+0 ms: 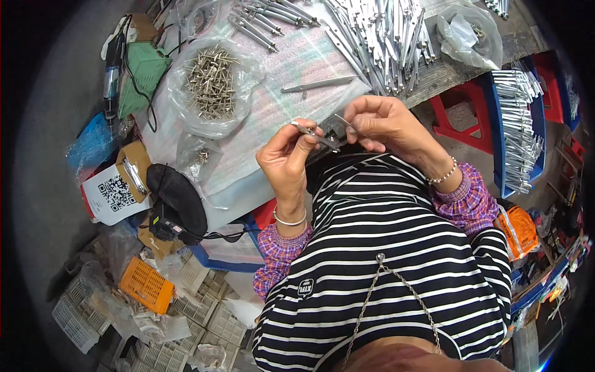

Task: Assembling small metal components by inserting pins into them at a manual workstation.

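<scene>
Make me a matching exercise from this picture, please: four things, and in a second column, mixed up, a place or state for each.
1. Left hand
2. Clear bag on the table
3. Blue tray at the right
4. Orange basket

A. Holds long silvery strips
B. Lies at the lower left, by pale crates
C. Pinches a metal piece
D. Holds a heap of small metal pins

Pairs: 1-C, 2-D, 3-A, 4-B
</scene>
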The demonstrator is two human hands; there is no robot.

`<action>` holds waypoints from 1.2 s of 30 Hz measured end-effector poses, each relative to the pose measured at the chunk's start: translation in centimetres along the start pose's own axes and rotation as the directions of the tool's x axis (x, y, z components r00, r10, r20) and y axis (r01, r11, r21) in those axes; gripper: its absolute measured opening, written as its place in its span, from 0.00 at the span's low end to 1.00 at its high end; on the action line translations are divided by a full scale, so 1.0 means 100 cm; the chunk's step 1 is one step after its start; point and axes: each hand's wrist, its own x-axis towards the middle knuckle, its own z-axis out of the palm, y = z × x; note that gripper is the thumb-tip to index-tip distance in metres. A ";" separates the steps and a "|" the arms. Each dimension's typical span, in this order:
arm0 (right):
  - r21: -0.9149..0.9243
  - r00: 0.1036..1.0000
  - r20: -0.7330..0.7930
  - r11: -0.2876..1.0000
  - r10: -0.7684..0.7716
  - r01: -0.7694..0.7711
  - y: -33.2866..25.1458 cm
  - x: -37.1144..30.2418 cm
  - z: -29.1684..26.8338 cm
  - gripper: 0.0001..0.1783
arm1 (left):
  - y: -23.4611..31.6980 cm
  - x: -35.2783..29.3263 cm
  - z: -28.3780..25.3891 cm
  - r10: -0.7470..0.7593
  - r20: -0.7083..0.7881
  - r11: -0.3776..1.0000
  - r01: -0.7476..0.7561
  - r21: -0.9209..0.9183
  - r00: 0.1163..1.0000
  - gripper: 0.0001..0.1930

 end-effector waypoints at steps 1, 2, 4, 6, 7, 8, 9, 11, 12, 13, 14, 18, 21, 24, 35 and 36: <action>0.000 1.000 0.000 1.000 0.000 0.000 -0.001 -0.001 0.001 0.11 | -0.001 0.000 0.000 -0.001 0.010 1.000 0.001 0.001 1.000 0.06; -0.086 0.999 -0.026 0.996 -0.040 0.037 -0.003 -0.003 0.002 0.11 | -0.001 -0.001 -0.001 -0.002 0.019 1.000 0.002 0.002 1.000 0.06; -0.173 0.995 -0.049 0.982 -0.082 0.072 -0.002 -0.004 0.004 0.10 | -0.001 -0.002 0.000 -0.006 0.021 1.000 0.006 0.009 1.000 0.06; -0.294 0.958 -0.160 0.938 -0.237 0.182 0.000 -0.005 0.007 0.08 | 0.000 -0.002 0.000 -0.011 0.025 1.000 0.011 0.017 1.000 0.06; -0.292 0.958 -0.162 0.939 -0.237 0.183 -0.001 -0.006 0.008 0.08 | 0.000 -0.003 0.001 -0.010 0.020 1.000 0.009 0.018 1.000 0.07; -0.376 0.942 -0.138 0.896 -0.306 0.236 -0.003 -0.008 0.010 0.08 | 0.000 -0.003 0.001 -0.009 0.015 1.000 0.008 0.021 1.000 0.07; -0.455 0.922 -0.109 0.844 -0.371 0.285 -0.004 -0.009 0.011 0.08 | -0.001 -0.003 0.001 -0.011 0.017 1.000 0.010 0.025 1.000 0.07; -0.522 0.888 -0.043 0.768 -0.457 0.370 -0.002 -0.009 0.013 0.09 | -0.001 -0.004 0.001 -0.027 0.047 1.000 0.027 -0.011 0.999 0.06; -0.585 0.847 0.032 0.676 -0.531 0.447 -0.001 -0.009 0.013 0.10 | -0.001 -0.004 0.002 -0.030 0.051 1.000 0.030 -0.001 0.998 0.06; -0.577 0.844 0.025 0.681 -0.536 0.450 0.001 -0.008 0.012 0.10 | -0.003 -0.003 0.003 -0.004 0.075 1.000 0.006 -0.026 0.997 0.06; -0.676 0.797 0.113 0.542 -0.593 0.499 0.002 -0.007 0.010 0.11 | -0.005 -0.003 0.003 0.023 0.098 0.999 -0.018 -0.051 0.995 0.06; -0.753 0.742 0.212 0.378 -0.635 0.539 0.004 -0.009 0.015 0.12 | -0.005 -0.002 0.001 0.049 0.160 0.999 -0.046 -0.020 0.986 0.07; -0.760 0.731 0.237 0.347 -0.641 0.550 0.001 -0.013 0.017 0.13 | -0.003 -0.003 0.004 0.064 0.150 0.997 -0.058 -0.048 0.987 0.07; -0.775 0.726 0.249 0.318 -0.641 0.546 0.002 -0.016 0.016 0.12 | -0.006 -0.001 0.004 0.092 0.168 0.995 -0.084 -0.057 0.981 0.07; -0.714 0.657 0.247 0.324 -0.713 0.620 0.010 -0.015 0.013 0.11 | 0.001 -0.001 0.011 0.080 0.190 0.997 -0.076 -0.029 0.979 0.06; -0.703 0.648 0.244 0.329 -0.721 0.630 0.011 -0.015 0.013 0.11 | 0.001 0.000 0.011 0.088 0.201 0.996 -0.085 -0.026 0.976 0.06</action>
